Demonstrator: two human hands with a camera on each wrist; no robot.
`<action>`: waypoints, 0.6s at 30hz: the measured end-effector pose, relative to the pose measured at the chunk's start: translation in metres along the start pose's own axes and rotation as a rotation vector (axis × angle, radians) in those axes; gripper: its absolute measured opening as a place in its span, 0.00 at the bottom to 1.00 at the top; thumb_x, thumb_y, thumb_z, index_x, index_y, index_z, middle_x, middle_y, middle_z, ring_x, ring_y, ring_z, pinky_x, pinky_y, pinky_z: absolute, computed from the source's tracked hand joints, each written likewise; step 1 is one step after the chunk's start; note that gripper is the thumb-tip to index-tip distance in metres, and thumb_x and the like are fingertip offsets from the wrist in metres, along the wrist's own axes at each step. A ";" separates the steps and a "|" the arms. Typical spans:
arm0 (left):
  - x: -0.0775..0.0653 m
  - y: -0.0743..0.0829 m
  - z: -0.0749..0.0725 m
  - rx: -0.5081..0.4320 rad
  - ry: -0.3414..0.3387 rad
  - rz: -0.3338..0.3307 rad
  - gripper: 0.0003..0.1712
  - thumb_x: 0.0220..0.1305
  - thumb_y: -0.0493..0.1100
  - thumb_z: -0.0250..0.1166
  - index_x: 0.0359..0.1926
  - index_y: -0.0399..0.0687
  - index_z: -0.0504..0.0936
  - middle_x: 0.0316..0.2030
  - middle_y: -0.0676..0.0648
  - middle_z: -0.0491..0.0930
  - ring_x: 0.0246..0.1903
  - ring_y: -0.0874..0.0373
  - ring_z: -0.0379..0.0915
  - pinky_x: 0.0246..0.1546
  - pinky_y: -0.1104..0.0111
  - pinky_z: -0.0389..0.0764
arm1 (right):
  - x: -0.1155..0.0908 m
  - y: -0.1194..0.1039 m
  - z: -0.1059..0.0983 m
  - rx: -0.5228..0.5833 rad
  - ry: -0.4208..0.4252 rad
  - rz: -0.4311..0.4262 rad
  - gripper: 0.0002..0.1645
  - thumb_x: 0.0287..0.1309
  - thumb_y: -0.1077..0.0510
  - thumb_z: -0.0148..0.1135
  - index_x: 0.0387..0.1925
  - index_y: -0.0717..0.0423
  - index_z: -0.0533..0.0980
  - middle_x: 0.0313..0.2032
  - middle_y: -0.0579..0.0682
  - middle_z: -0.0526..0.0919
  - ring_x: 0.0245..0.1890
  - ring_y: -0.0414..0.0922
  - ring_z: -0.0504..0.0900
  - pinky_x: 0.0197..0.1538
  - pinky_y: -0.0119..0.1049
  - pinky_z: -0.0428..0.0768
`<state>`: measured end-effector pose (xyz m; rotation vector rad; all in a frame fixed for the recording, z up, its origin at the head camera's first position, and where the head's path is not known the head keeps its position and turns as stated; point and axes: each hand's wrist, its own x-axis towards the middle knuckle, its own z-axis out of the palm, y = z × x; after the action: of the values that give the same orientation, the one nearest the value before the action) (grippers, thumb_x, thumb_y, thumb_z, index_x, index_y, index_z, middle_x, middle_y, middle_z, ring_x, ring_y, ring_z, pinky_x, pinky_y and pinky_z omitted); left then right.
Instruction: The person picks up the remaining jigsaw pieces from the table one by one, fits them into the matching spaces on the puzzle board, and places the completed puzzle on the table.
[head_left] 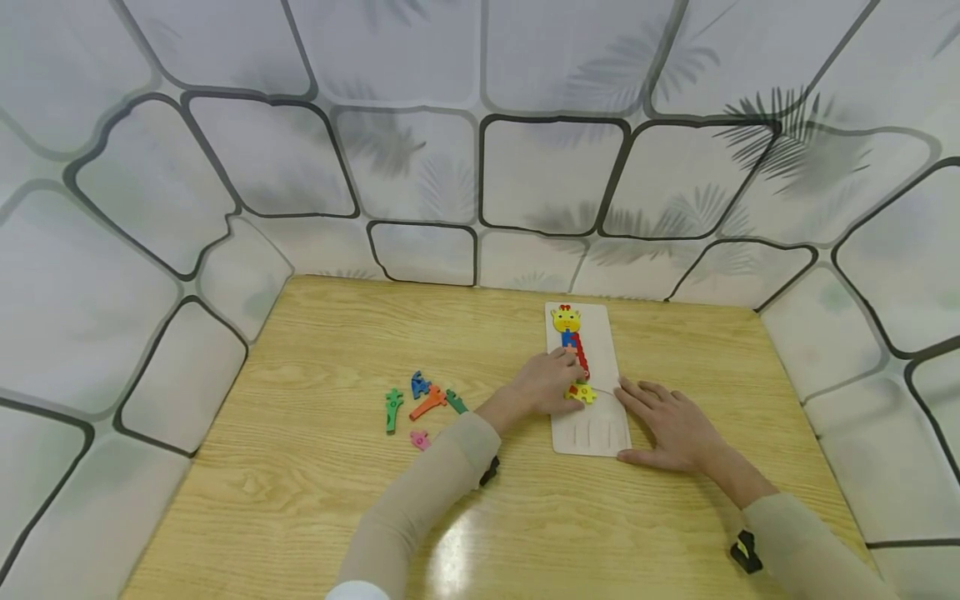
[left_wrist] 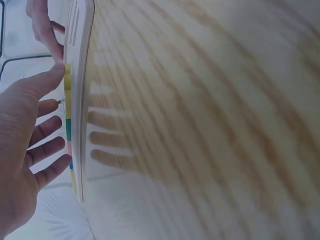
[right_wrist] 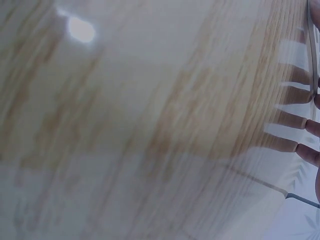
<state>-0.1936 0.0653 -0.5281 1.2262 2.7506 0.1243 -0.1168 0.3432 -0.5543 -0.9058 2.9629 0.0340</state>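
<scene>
A pale wooden puzzle board (head_left: 603, 358) lies on the table with a giraffe partly assembled on it. The yellow giraffe head (head_left: 566, 322) is at the far end, with a blue piece (head_left: 569, 339) and a long red strip (head_left: 581, 357) below it. Over the lower body is my left hand (head_left: 543, 385), its thumb extended to a yellow piece (head_left: 585, 393) and its other fingers spread above the board. In the left wrist view, more coloured pieces show edge-on under those fingers. My right hand (head_left: 675, 427) rests along the board's right edge, fingers extended.
Loose pieces lie left of the board: a green piece (head_left: 393, 410), a blue piece (head_left: 420, 384), an orange piece (head_left: 428, 402), another green piece (head_left: 455, 402) and a pink piece (head_left: 420, 440). Patterned fabric walls (head_left: 420, 250) enclose the wooden table (head_left: 300, 500).
</scene>
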 end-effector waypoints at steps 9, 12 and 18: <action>-0.002 -0.005 -0.010 0.039 -0.025 -0.054 0.31 0.70 0.70 0.63 0.65 0.62 0.80 0.68 0.52 0.77 0.65 0.56 0.72 0.67 0.62 0.79 | 0.000 -0.001 -0.002 -0.006 -0.002 -0.006 0.65 0.55 0.13 0.57 0.81 0.48 0.62 0.81 0.52 0.63 0.75 0.60 0.70 0.65 0.64 0.78; -0.003 -0.007 -0.012 0.052 -0.033 -0.068 0.33 0.70 0.70 0.63 0.68 0.62 0.79 0.69 0.52 0.76 0.68 0.55 0.71 0.69 0.61 0.77 | 0.001 -0.002 -0.002 -0.006 -0.003 -0.008 0.65 0.55 0.13 0.57 0.81 0.48 0.62 0.81 0.52 0.63 0.75 0.60 0.70 0.65 0.64 0.78; -0.006 -0.014 -0.014 0.068 -0.047 -0.067 0.35 0.72 0.71 0.60 0.71 0.61 0.76 0.74 0.50 0.73 0.73 0.51 0.69 0.74 0.58 0.75 | 0.000 -0.001 -0.001 -0.010 -0.001 -0.005 0.64 0.55 0.13 0.56 0.81 0.48 0.62 0.81 0.53 0.64 0.74 0.60 0.70 0.64 0.64 0.79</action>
<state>-0.2021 0.0515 -0.5151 1.1352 2.7725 -0.0042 -0.1163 0.3420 -0.5532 -0.9139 2.9624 0.0497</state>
